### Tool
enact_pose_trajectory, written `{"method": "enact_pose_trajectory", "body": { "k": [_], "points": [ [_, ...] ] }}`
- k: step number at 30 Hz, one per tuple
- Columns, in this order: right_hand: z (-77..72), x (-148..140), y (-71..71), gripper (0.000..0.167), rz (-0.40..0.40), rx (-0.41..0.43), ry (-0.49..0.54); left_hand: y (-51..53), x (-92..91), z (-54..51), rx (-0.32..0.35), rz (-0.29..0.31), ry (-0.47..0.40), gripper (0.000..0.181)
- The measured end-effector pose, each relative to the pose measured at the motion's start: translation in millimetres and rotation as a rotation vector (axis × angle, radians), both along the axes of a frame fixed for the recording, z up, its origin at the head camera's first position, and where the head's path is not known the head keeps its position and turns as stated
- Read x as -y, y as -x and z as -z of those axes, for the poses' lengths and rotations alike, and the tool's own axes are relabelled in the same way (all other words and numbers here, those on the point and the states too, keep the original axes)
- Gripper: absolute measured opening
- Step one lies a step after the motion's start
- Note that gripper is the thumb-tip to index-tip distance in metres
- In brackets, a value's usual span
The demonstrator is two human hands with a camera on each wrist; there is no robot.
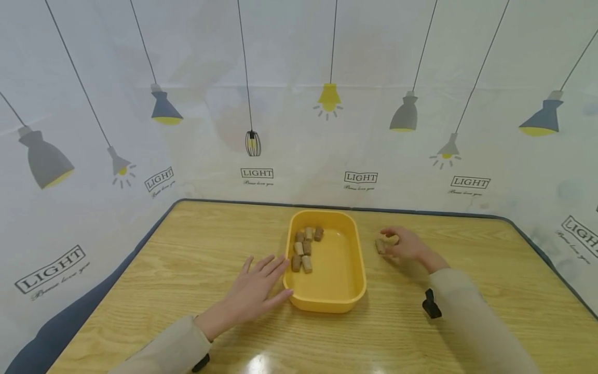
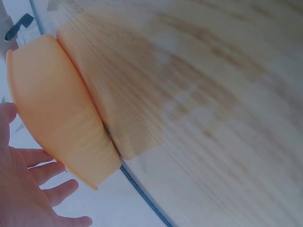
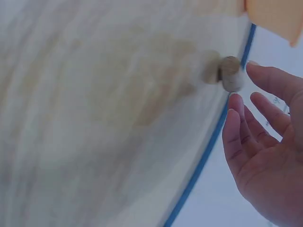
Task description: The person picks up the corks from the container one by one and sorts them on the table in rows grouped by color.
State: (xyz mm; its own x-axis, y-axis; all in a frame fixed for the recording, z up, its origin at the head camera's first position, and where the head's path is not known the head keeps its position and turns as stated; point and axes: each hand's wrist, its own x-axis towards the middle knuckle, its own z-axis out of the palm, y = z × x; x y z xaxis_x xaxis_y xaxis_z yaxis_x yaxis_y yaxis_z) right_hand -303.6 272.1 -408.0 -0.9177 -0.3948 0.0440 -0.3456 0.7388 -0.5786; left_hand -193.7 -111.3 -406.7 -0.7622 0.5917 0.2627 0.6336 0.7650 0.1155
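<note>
A yellow plastic tray (image 1: pixel 334 301) stands on the table, with several small corks (image 1: pixel 307 264) in its left part, some light and some darker brown. My left hand (image 1: pixel 254 291) lies against the tray's left side, fingers spread and thumb by the near-left corner. In the left wrist view the tray's outer wall (image 2: pixel 57 104) shows beside its fingers. To the right of the tray my right hand (image 1: pixel 406 244) is at a cork (image 1: pixel 380 246) on the table. In the right wrist view this cork (image 3: pixel 231 78) sits just beyond the thumb and fingertips, with a narrow gap showing.
The wooden table (image 1: pixel 210 228) has a dark blue edge. Behind it hangs a pale cloth (image 1: pixel 299 130) printed with lamps and lettering. A black wrist-worn piece (image 1: pixel 431 305) shows under the right sleeve.
</note>
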Motion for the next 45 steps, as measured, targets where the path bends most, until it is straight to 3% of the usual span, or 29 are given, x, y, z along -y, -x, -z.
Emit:
{"method": "enact_pose_trajectory", "body": {
  "k": [7, 16, 29, 35, 45],
  "points": [
    [-27.8, 5.9, 1.4, 0.046, -0.023, -0.075, -0.005, 0.9, 1.2, 1.7, -0.002, 0.004, -0.009, 0.066],
    [-64.7, 43.0, 2.2, 0.044, -0.115, -0.034, 0.07, 1.1, 0.8, 2.6, 0.001, 0.002, -0.005, 0.066],
    [-96.8, 105.1, 5.9, 0.046, -0.252, 0.007, 0.054, 1.9, 0.7, -1.5, -0.007, 0.01, -0.015, 0.065],
    [-93.9, 132.0, 12.1, 0.049, -0.317, 0.115, 0.089, 2.0, 0.4, -0.8, 0.003, -0.003, -0.002, 0.065],
    [-72.3, 163.0, 18.6, 0.048, -0.306, 0.338, 0.182, 1.7, 0.0, 0.3, 0.008, -0.004, 0.002, 0.065]
  ]
}}
